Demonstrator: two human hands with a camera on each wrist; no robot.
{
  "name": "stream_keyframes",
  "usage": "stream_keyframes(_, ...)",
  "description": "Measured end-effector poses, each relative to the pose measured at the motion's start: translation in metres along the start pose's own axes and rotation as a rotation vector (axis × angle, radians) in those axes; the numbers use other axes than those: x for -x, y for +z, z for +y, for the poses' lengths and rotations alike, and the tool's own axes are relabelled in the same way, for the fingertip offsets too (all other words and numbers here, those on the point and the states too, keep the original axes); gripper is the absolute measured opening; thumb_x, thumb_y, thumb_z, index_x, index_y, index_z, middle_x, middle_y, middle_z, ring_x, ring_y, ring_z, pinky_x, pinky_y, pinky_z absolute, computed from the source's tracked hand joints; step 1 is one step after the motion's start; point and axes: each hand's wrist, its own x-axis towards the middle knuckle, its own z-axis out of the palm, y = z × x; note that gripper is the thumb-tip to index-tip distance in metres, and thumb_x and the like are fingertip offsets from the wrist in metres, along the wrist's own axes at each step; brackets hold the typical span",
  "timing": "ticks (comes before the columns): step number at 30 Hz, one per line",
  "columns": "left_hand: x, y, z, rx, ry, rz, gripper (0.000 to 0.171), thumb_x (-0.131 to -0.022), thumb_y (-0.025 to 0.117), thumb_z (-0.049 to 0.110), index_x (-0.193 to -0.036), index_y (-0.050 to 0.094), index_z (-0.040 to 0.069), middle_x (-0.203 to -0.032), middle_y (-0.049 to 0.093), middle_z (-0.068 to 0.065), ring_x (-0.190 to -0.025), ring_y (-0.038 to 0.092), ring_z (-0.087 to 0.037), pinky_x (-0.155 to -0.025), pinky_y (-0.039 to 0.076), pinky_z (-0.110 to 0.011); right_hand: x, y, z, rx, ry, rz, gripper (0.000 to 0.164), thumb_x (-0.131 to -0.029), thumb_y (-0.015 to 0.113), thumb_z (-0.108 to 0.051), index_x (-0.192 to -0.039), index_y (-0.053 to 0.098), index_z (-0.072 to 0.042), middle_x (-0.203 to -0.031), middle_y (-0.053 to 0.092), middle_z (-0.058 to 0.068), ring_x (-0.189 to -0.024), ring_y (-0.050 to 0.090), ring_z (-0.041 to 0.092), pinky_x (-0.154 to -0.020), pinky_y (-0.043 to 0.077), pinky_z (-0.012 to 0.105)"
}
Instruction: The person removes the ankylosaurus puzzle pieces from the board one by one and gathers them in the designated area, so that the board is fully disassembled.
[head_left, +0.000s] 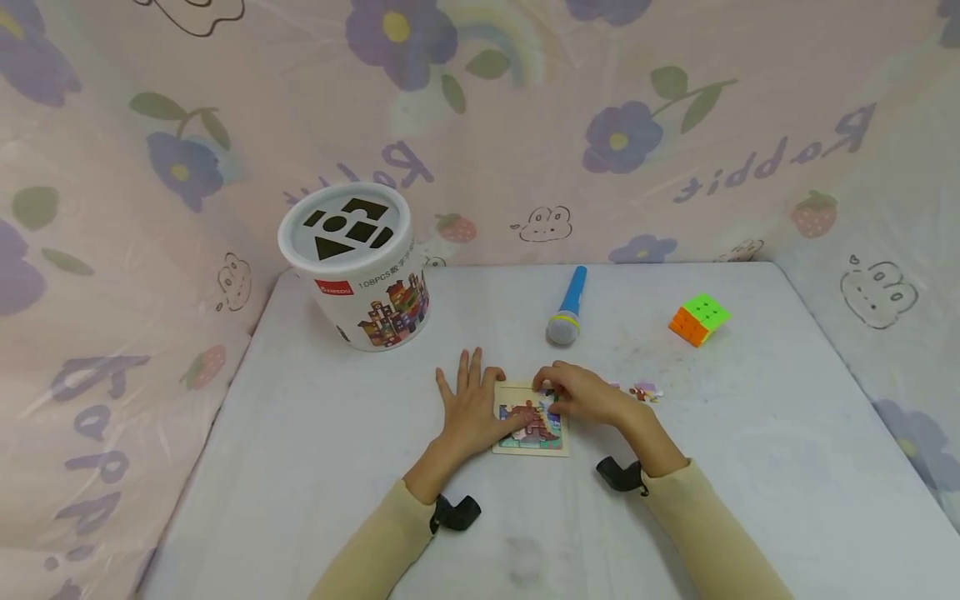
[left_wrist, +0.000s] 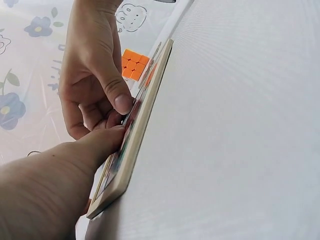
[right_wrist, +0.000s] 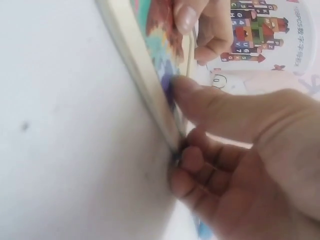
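Note:
A small wooden jigsaw puzzle [head_left: 531, 451] with a pale frame and a colourful picture lies flat on the table. My left hand [head_left: 474, 417] rests at its left side, several fingers spread on the tabletop, the thumb pressing on the picture. At the upper right corner, my right hand [head_left: 588, 393] grips the puzzle with bent fingers. The right thumb [right_wrist: 192, 97] lies on a purple part of the picture, while the other fingers curl by the frame's edge. Whether a loose piece sits under them is hidden. Just beyond the right hand are loose puzzle pieces [head_left: 645, 392].
A white bucket [head_left: 360, 283] with shape cut-outs in its lid stands at the back left. Behind the puzzle lies a blue toy microphone [head_left: 572, 304], and a puzzle cube [head_left: 699, 321] sits farther right. Patterned cloth [head_left: 510, 167] encloses the white table [head_left: 300, 467].

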Motion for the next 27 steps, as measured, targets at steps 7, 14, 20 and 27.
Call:
stream_keyframes(7, -0.0010, 0.0012, -0.0009, -0.003, 0.006, -0.009, 0.071, -0.080, 0.067, 0.071, -0.123, 0.050, 0.017, -0.163, 0.015, -0.021, -0.152, 0.000, -0.038, -0.108, -0.009, -0.074, -0.0021, 0.0007, -0.0011, 0.010, 0.015, 0.000, 0.031, -0.083, 0.078, -0.003, -0.108, 0.061, -0.010, -0.095, 0.053, 0.004, -0.085, 0.053, 0.017, -0.077, 0.047, 0.036)
stream_keyframes(14, -0.0034, 0.0011, -0.0036, 0.054, 0.181, 0.009, 0.052, -0.082, 0.074, 0.057, -0.112, 0.054, 0.020, -0.160, 0.028, -0.015, -0.151, 0.010, -0.035, -0.109, -0.003, -0.074, -0.0035, 0.0027, 0.0003, -0.001, 0.038, 0.008, 0.029, -0.082, 0.079, -0.002, -0.105, 0.062, -0.008, -0.099, 0.053, 0.001, -0.091, 0.056, 0.017, -0.082, 0.049, 0.038)
stream_keyframes(20, -0.0038, -0.0008, -0.0039, 0.101, 0.288, 0.004, 0.031, -0.084, 0.078, 0.045, -0.094, 0.058, 0.024, -0.154, 0.040, -0.011, -0.149, 0.020, -0.033, -0.109, 0.000, -0.075, -0.0041, 0.0016, -0.0013, -0.022, 0.034, 0.014, 0.030, -0.082, 0.079, -0.001, -0.107, 0.062, -0.004, -0.100, 0.055, 0.003, -0.092, 0.056, 0.019, -0.084, 0.050, 0.039)
stream_keyframes(27, -0.0054, 0.0017, -0.0031, 0.064, 0.254, -0.042, 0.033, -0.085, 0.074, 0.050, -0.094, 0.054, 0.025, -0.158, 0.036, -0.008, -0.150, 0.018, -0.032, -0.111, -0.002, -0.071, -0.0047, 0.0021, -0.0021, -0.054, 0.034, 0.026, 0.034, -0.080, 0.079, 0.004, -0.103, 0.055, -0.004, -0.097, 0.056, 0.004, -0.089, 0.053, 0.018, -0.082, 0.049, 0.039)
